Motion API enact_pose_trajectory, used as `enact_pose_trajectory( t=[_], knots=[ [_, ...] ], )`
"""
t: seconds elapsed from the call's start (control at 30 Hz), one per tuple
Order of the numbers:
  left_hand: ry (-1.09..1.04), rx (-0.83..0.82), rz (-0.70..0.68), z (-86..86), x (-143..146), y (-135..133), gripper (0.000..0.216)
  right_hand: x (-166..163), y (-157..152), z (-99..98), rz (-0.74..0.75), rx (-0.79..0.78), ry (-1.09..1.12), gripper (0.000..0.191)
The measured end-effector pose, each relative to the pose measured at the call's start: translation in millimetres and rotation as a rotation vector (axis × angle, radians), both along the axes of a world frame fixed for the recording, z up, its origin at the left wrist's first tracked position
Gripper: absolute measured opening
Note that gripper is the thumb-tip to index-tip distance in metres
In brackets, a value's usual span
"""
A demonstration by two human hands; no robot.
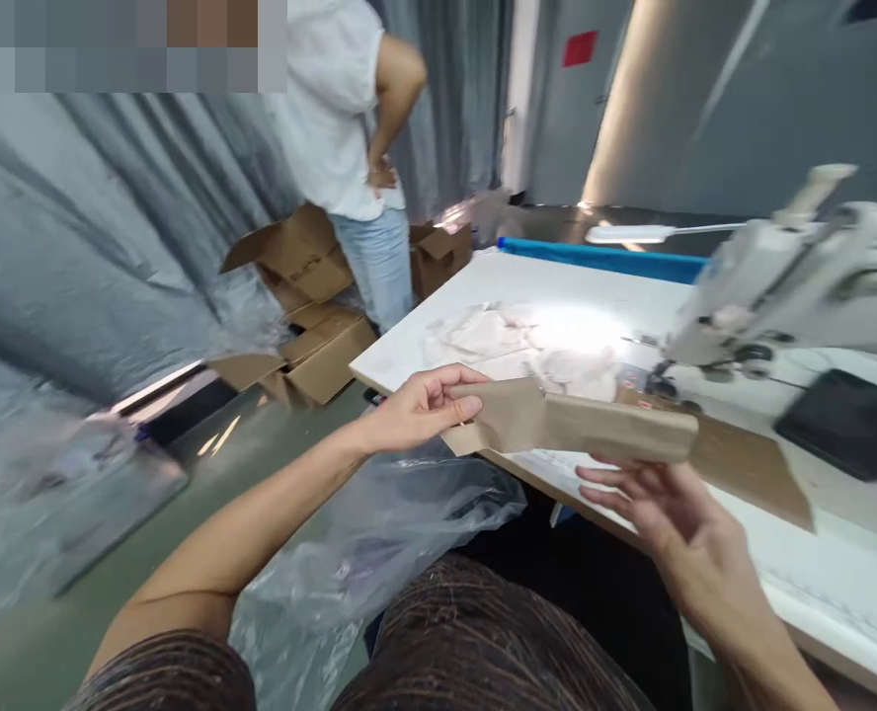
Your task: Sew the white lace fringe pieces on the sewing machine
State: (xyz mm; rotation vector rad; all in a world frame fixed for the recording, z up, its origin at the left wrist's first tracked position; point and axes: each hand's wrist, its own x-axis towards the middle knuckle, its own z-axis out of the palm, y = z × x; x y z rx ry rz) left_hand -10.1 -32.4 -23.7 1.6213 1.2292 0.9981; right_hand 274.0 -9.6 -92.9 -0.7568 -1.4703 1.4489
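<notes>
A folded strip of khaki fabric [594,427] stretches above the front edge of the white table. Its left end is pinched between the thumb and fingers of my left hand [424,407]. My right hand [694,538] is just below the strip's right part, palm turned up, fingers apart and a little blurred. Whether those fingertips touch the fabric I cannot tell. Beyond the strip, a white sewing machine [771,281] stands on the table, its needle area near the strip's right end. Crumpled whitish cloth [483,334] lies under the bright lamp spot.
The white table [438,321] carries a flat brown sheet [754,466] and a dark flat object [845,423]. Clear plastic [320,553] hangs by my lap. Open cardboard boxes [335,360] sit on the floor at left, beside a standing person [342,118] in a white top.
</notes>
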Motion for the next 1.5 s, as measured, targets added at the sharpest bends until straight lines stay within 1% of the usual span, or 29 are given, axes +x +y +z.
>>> enact_pose_trajectory(
  t=[0.07, 0.1, 0.13, 0.17, 0.2, 0.27, 0.33, 0.43, 0.47, 0.53, 0.57, 0.63, 0.7, 0.77, 0.83, 0.9, 0.93, 1.0, 1.03, 1.07, 1.1, 1.13, 1.17, 1.2, 1.3, 1.33, 1.4, 1.43, 1.5],
  knots=[
    [0.099, 0.073, -0.080, 1.9, 20.7, 18.4, 0.053, 12.0, 7.4, 9.1, -0.297, -0.086, 0.093, 0.028],
    [0.158, 0.138, -0.121, 3.9, 30.4, 25.3, 0.058, 18.9, 11.5, 11.2, -0.406, -0.126, 0.126, 0.028],
    [0.214, 0.215, -0.163, 6.9, 39.5, 31.3, 0.064, 26.5, 15.3, 12.2, -0.478, -0.160, 0.144, 0.028],
    [0.267, 0.291, -0.213, 10.7, 47.8, 36.8, 0.068, 34.3, 18.5, 12.6, -0.504, -0.189, 0.142, 0.029],
    [0.309, 0.356, -0.269, 14.8, 55.5, 42.2, 0.069, 42.1, 20.9, 12.9, -0.481, -0.220, 0.123, 0.030],
    [0.345, 0.424, -0.372, 21.8, 69.9, 54.6, 0.066, 55.5, 23.3, 14.6, -0.324, -0.291, 0.063, 0.029],
    [0.324, 0.375, -0.462, 23.7, 85.0, 68.7, 0.071, 63.3, 23.6, 19.2, -0.121, -0.340, -0.001, 0.026],
    [0.178, 0.164, -0.632, 15.2, 109.0, 87.0, 0.090, 63.5, 24.5, 31.3, 0.115, -0.303, -0.056, 0.025],
    [0.118, 0.069, -0.691, 11.3, 116.0, 90.9, 0.092, 61.9, 25.4, 35.8, 0.165, -0.267, -0.061, 0.026],
    [0.060, -0.131, -0.754, 5.3, 126.0, 95.7, 0.083, 59.1, 28.3, 43.7, 0.223, -0.224, -0.064, 0.028],
    [0.070, -0.223, -0.744, 3.7, 128.4, 97.1, 0.073, 58.6, 29.9, 46.4, 0.227, -0.223, -0.065, 0.028],
    [0.136, -0.323, -0.640, 2.7, 128.4, 99.7, 0.048, 59.4, 33.3, 48.3, 0.204, -0.236, -0.076, 0.025],
    [0.195, -0.285, -0.462, 0.8, 124.5, 103.0, 0.036, 62.0, 36.4, 45.6, 0.200, -0.202, -0.115, 0.026],
    [0.275, -0.159, -0.276, -6.0, 120.5, 106.5, 0.033, 65.6, 39.7, 39.8, 0.199, -0.115, -0.223, 0.037],
    [0.419, 0.013, -0.140, -18.3, 119.8, 108.8, 0.030, 70.4, 44.7, 33.3, 0.104, -0.025, -0.445, 0.049],
    [0.622, 0.251, -0.051, -33.1, 123.6, 109.1, 0.029, 79.1, 52.5, 28.4, -0.084, 0.065, -0.722, 0.057],
    [0.731, 0.397, 0.001, -40.0, 127.0, 108.6, 0.032, 85.9, 57.3, 27.0, -0.191, 0.114, -0.856, 0.057],
    [0.920, 0.661, 0.096, -50.8, 135.1, 107.4, 0.038, 105.3, 67.4, 26.6, -0.407, 0.203, -1.086, 0.045],
    [0.984, 0.761, 0.101, -54.4, 139.2, 106.9, 0.037, 117.7, 71.9, 27.5, -0.532, 0.226, -1.192, 0.036],
    [1.021, 0.837, 0.056, -56.9, 142.9, 106.5, 0.036, 131.3, 75.5, 28.9, -0.671, 0.219, -1.295, 0.029],
    [1.038, 0.883, -0.029, -58.4, 146.3, 106.0, 0.036, 145.2, 78.2, 30.4, -0.808, 0.176, -1.389, 0.028],
    [1.044, 0.902, -0.131, -59.2, 149.4, 105.3, 0.039, 158.6, 79.8, 31.8, -0.910, 0.106, -1.478, 0.030],
    [1.046, 0.906, -0.218, -59.4, 152.4, 104.0, 0.042, 170.6, 80.6, 32.9, -0.970, 0.016, -1.563, 0.032],
    [1.055, 0.896, -0.261, -59.2, 155.4, 102.0, 0.042, 180.7, 80.9, 33.5, -0.978, -0.068, -1.628, 0.034],
    [1.128, 0.778, -0.219, -57.1, 166.8, 91.3, 0.033, 196.9, 81.2, 32.8, -0.944, -0.223, -1.695, 0.039],
    [1.148, 0.716, -0.220, -56.4, 171.3, 87.0, 0.034, 198.4, 81.5, 32.2, -0.944, -0.237, -1.695, 0.041],
    [1.178, 0.595, -0.231, -55.4, 180.2, 79.1, 0.053, 198.3, 81.2, 31.5, -1.005, -0.198, -1.673, 0.043],
    [1.189, 0.544, -0.237, -55.3, 184.0, 76.0, 0.063, 197.5, 79.7, 31.7, -1.051, -0.144, -1.629, 0.041],
    [1.202, 0.479, -0.230, -55.5, 189.6, 71.6, 0.070, 195.1, 70.7, 33.3, -1.183, 0.008, -1.482, 0.036]
  ],
)
